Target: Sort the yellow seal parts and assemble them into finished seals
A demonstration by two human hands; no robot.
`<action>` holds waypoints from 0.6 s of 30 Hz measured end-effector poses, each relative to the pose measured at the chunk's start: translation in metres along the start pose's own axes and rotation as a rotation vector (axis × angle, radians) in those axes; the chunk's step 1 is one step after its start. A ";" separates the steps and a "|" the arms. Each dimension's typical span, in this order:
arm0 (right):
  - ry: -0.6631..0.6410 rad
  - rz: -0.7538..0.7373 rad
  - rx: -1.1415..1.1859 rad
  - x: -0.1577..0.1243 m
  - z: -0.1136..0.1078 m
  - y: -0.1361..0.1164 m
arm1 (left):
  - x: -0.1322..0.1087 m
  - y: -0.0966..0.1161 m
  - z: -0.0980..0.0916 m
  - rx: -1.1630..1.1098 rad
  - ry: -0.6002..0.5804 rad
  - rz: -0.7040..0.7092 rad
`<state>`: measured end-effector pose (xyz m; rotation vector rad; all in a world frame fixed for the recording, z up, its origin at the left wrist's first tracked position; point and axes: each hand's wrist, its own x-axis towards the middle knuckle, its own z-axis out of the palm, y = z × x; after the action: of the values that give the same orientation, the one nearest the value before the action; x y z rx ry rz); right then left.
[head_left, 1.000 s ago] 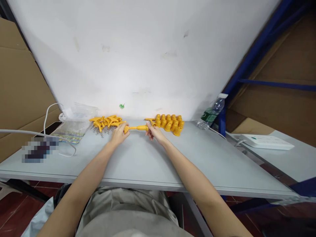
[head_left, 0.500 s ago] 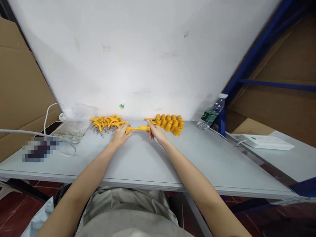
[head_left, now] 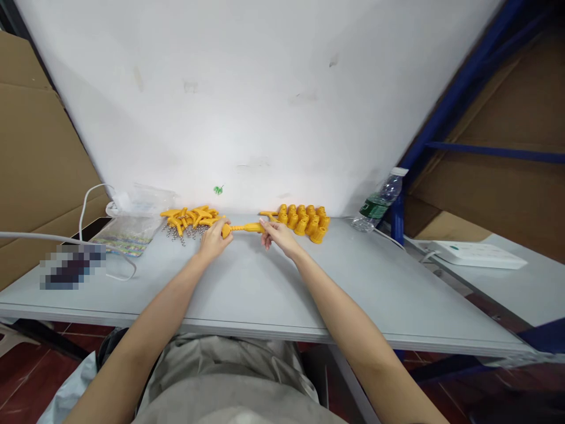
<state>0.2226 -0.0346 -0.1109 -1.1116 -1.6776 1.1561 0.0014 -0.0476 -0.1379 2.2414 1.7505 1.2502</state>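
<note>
Between my hands, over the grey table [head_left: 260,288], a yellow plastic piece with a beaded or threaded shaft [head_left: 238,228] lies level. My left hand [head_left: 214,240] is closed on its rounded left end. My right hand [head_left: 279,237] pinches the thicker sleeve-like right end [head_left: 253,227], with the fingertips hiding part of it. Just beyond my left hand is a pile of yellow branched pieces [head_left: 189,218] with small metal chains [head_left: 180,235]. Yellow cup-shaped pieces [head_left: 304,221] stand in rows past my right hand, and a thin yellow piece [head_left: 267,213] lies beside them.
A plastic bottle [head_left: 382,200] leans at the back right by a blue post [head_left: 397,218]. At left are clear plastic bags [head_left: 128,232], a white cable [head_left: 83,203] and a blurred dark object [head_left: 73,271]. A white wall [head_left: 265,118] closes off the back. A white power strip [head_left: 477,254] lies at right.
Both hands have shifted slightly left with the yellow piece. My right hand's fingers have changed position on its right end, the thumb now lying flatter.
</note>
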 end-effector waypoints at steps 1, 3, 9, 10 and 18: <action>0.011 0.017 -0.006 0.001 0.001 0.000 | 0.001 0.000 0.000 -0.004 0.000 -0.002; 0.009 0.020 -0.011 0.001 0.001 0.000 | 0.002 -0.002 -0.001 -0.011 -0.006 -0.006; -0.120 -0.053 -0.001 -0.002 -0.010 0.005 | 0.004 -0.008 -0.003 -0.055 -0.020 0.015; -0.136 -0.062 -0.001 -0.002 -0.010 0.006 | 0.004 -0.009 -0.004 -0.062 -0.018 0.018; -0.115 -0.136 -0.012 0.003 -0.009 0.009 | 0.002 -0.007 -0.005 -0.087 0.000 0.009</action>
<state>0.2320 -0.0275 -0.1167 -0.9382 -1.8205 1.1426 -0.0077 -0.0456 -0.1368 2.2037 1.6547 1.3015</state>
